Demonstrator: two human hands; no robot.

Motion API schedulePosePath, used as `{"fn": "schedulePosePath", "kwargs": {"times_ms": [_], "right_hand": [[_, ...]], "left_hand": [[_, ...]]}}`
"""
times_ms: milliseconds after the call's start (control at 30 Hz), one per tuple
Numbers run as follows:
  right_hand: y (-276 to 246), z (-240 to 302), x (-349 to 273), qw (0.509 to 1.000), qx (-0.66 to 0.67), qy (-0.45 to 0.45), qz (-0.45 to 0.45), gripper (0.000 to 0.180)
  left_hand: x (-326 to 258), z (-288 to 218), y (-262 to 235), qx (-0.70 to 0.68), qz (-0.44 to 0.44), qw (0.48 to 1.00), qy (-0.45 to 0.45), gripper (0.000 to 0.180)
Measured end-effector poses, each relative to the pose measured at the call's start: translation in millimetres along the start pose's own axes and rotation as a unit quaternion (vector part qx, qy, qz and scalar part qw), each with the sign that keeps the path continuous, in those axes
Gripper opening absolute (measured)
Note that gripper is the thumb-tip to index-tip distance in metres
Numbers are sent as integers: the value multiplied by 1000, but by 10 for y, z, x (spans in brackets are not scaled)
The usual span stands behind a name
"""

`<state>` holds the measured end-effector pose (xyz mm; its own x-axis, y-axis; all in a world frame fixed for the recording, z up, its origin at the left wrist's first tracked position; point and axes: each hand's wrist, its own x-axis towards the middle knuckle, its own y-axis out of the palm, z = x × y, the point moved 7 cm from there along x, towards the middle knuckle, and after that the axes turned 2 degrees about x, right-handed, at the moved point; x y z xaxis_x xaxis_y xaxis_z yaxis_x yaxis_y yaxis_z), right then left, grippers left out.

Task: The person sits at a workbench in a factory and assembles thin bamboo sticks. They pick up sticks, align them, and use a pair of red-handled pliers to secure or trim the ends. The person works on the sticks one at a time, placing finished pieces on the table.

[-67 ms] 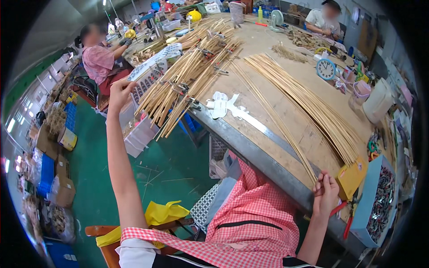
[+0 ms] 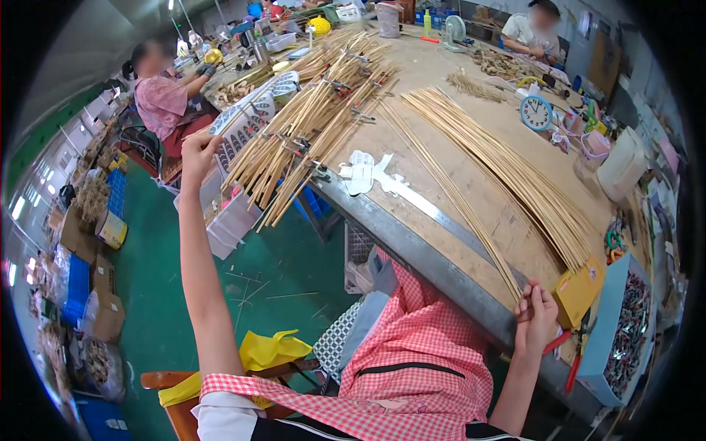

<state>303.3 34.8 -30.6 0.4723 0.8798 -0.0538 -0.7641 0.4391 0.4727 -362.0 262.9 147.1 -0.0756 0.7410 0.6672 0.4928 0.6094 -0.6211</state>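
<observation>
My left hand (image 2: pixel 200 156) is raised at the left, beyond the table's edge, its fingers pinched together. What they hold is too thin or hidden to make out; a patterned white-and-grey object (image 2: pixel 246 126) lies just past them. At the table's near right edge my right hand (image 2: pixel 535 317) has curled fingers closed at the near ends of a few thin bamboo sticks (image 2: pixel 457 197), which slant away across the table. To their right lies a wide fanned bundle of bamboo sticks (image 2: pixel 507 173). A large pile of sticks with metal clips (image 2: pixel 312 136) lies nearer my left hand.
A steel ruler (image 2: pixel 441 219) and white paper cut-outs (image 2: pixel 362 173) lie on the table. Beside my right hand are a yellow box (image 2: pixel 581 292), red-handled pliers (image 2: pixel 575 364) and a blue bin of clips (image 2: pixel 599 353). Two people (image 2: pixel 163 103) (image 2: pixel 531 37) sit around the table.
</observation>
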Motion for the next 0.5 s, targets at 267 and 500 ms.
{"fn": "schedulePosePath", "kwargs": {"times_ms": [267, 500], "right_hand": [[11, 17, -12, 1000, -1, 3, 7, 16], [9, 28, -29, 999, -30, 5, -9, 17]], "left_hand": [[-279, 439, 406, 98, -30, 990, -100, 27], [-316, 369, 862, 218, 104, 969, -59, 25]]}}
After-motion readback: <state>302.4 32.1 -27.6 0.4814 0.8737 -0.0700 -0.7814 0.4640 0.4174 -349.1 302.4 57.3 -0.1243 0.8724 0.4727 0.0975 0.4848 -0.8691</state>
